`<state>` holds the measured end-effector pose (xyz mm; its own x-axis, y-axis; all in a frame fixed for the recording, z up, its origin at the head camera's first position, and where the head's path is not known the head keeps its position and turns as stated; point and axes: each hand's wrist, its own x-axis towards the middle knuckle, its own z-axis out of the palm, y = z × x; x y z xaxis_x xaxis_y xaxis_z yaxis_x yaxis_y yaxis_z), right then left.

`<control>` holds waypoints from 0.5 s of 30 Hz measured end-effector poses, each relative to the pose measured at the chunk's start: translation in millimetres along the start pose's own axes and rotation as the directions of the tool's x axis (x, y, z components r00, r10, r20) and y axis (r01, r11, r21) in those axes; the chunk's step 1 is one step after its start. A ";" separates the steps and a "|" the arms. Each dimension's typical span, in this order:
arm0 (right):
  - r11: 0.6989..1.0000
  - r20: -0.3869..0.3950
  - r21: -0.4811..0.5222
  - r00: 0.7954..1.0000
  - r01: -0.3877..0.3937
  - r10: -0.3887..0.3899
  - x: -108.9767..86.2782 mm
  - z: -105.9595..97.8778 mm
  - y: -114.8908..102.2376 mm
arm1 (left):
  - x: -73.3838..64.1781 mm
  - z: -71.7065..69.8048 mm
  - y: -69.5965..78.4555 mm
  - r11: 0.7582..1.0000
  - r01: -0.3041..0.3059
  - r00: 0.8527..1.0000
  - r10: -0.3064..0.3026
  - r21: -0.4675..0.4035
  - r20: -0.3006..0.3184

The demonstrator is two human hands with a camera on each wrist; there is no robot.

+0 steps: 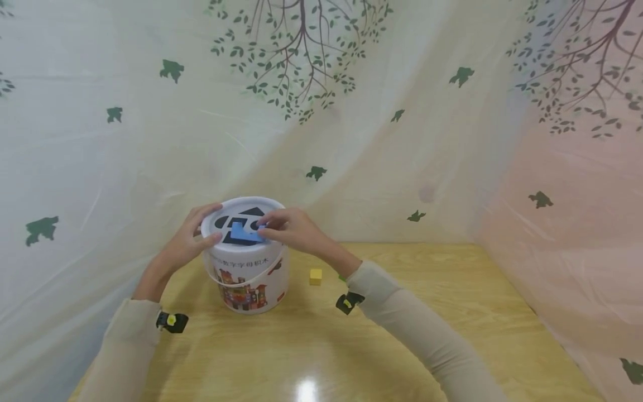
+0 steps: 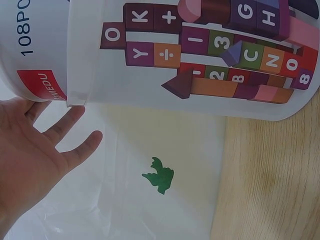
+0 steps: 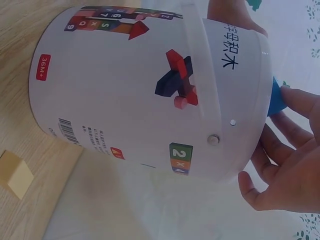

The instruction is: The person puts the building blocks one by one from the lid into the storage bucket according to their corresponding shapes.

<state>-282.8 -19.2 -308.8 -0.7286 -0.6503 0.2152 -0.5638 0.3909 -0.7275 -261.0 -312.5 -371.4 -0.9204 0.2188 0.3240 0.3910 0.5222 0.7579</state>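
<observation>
A white bucket (image 1: 246, 268) with toy-block pictures stands on the table, its lid (image 1: 211, 215) pierced by several dark shaped holes. A blue block (image 1: 243, 231) with a notched upper edge lies over the lid's holes. My right hand (image 1: 293, 228) pinches this block at its right end; in the right wrist view, the blue block (image 3: 276, 98) shows between fingers and lid. My left hand (image 1: 187, 237) rests on the bucket's left rim, thumb and fingers on the lid's edge. From the left wrist, the left hand (image 2: 35, 155) shows nearly straight, spread fingers.
A small yellow block (image 1: 315, 277) sits on the wooden table (image 1: 392, 335) right of the bucket. Part of a green block (image 1: 342, 277) shows beside the right wrist. A printed curtain (image 1: 382, 167) hangs behind the table and along its sides.
</observation>
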 end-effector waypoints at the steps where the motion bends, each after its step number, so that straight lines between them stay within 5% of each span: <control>1: 1.000 0.002 -0.006 1.000 -0.004 0.004 1.4 0.4 0.2 | 0.1 -0.1 0.0 1.000 0.000 1.000 0.000 0.001 0.000; 15: 0.999 0.034 -0.023 0.999 0.023 -0.022 6.2 -2.4 7.0 | -1.9 0.2 0.4 1.000 -0.004 1.000 0.004 -0.009 0.005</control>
<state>-292.2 -18.9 -311.0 -0.7024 -0.6803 0.2093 -0.5892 0.3907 -0.7073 -259.1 -312.5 -371.8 -0.9187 0.2254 0.3244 0.3950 0.5135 0.7617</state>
